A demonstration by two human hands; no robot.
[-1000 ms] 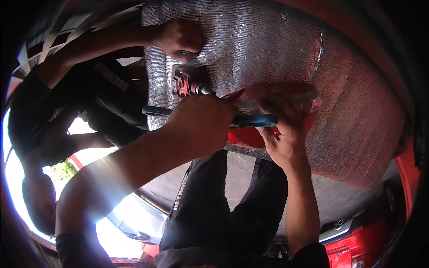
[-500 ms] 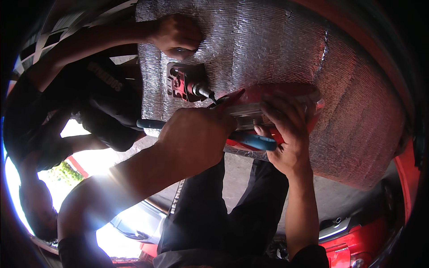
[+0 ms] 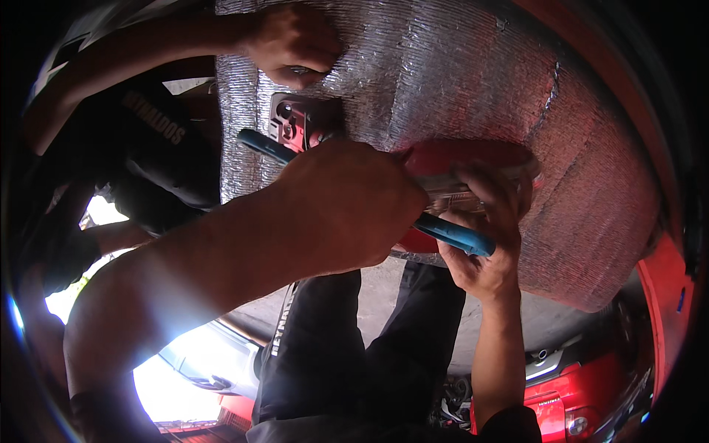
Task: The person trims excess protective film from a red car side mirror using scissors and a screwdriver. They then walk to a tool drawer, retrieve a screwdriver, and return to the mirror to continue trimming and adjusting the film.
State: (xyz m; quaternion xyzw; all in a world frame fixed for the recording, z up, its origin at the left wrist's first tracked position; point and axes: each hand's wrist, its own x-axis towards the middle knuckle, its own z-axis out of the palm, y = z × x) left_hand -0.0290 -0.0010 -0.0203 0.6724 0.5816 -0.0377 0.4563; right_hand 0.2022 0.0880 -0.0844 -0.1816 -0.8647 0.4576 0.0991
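My left hand (image 3: 354, 199) is closed around the middle of a long blue bar-shaped handle (image 3: 461, 238). Both handle ends stick out past the fist, and whatever joins it underneath is hidden. A red, partly clear vehicle lamp (image 3: 473, 156) lies on silvery foil sheeting. My right hand (image 3: 484, 236) grips the lamp's near right side, fingers curled over it; the handle's right end crosses in front of this hand. Behind my left hand a dark fitting with a cut-out plate (image 3: 288, 122) rests on the foil, partly covered.
Another person's closed hand (image 3: 295, 44) rests on the foil sheeting (image 3: 443, 66) at the far left, and that person's dark-clothed body fills the left side. A red vehicle (image 3: 583, 399) stands at lower right. Red bodywork (image 3: 665, 295) borders the foil on the right.
The blue handle has turned clockwise: its left end has risen and its right end has dropped. My left fist has turned with it. My right hand stays on the lamp.
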